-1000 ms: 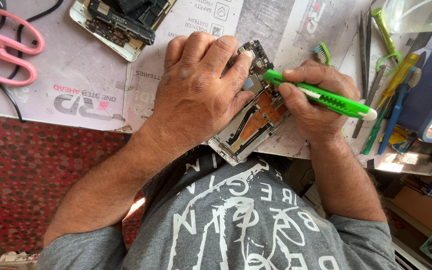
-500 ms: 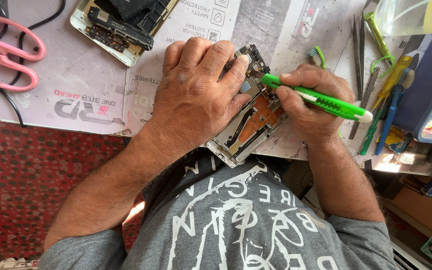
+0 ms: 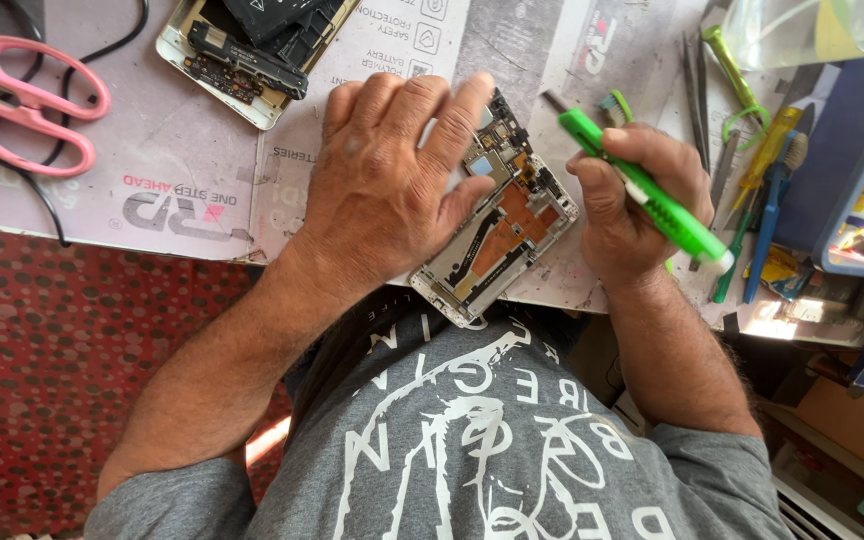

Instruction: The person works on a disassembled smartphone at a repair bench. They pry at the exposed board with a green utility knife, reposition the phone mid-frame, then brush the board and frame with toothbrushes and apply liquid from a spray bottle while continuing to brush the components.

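Under left hand (image 3: 382, 190): opened phone (image 3: 497, 240) | right hand (image 3: 632, 205): green screwdriver (image 3: 642, 185)

Glossy green plastic tool (image 3: 652, 195), bare metal phone frame (image 3: 497, 245), glossy pink plastic scissors (image 3: 27, 105)

bare mat (image 3: 182, 150) left of opened phone (image 3: 497, 235), tools (image 3: 752, 170) crowd right

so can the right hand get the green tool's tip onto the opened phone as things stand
Probably yes. The right hand holds the green tool just beside the opened phone, whose orange middle lies bare. The left hand covers only its left edge.
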`<action>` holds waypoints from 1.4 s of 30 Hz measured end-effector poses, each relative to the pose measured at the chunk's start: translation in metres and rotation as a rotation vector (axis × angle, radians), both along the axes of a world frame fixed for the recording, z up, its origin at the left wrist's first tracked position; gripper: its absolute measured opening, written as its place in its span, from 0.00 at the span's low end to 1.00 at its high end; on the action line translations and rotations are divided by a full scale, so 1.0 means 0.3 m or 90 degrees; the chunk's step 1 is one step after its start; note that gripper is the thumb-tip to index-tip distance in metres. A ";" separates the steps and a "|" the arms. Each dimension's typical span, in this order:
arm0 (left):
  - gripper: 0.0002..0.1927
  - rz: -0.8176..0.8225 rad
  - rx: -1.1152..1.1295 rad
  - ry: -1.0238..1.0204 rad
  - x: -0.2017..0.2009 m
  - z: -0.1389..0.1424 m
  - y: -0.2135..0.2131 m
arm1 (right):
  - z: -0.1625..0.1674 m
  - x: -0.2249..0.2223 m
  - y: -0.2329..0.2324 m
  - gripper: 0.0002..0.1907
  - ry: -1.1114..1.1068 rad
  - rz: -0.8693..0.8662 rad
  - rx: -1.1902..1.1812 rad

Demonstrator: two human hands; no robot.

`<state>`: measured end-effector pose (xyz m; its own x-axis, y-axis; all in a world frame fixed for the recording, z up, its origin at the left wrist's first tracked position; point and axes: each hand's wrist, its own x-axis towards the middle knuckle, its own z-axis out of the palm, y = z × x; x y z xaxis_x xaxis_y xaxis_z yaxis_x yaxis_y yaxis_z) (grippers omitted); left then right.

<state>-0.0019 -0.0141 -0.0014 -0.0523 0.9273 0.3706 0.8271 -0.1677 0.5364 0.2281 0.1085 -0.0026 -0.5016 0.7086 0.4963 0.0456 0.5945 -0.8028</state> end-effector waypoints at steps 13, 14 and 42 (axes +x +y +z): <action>0.29 0.007 0.026 0.037 -0.035 0.013 -0.009 | 0.268 0.413 0.021 0.11 -0.576 0.015 0.414; 0.29 0.008 0.033 0.027 -0.034 0.012 -0.008 | 0.263 0.427 0.022 0.11 -0.596 0.010 0.410; 0.21 0.011 0.027 0.033 -0.009 0.036 0.008 | 0.181 0.253 -0.038 0.08 -0.645 -0.170 0.292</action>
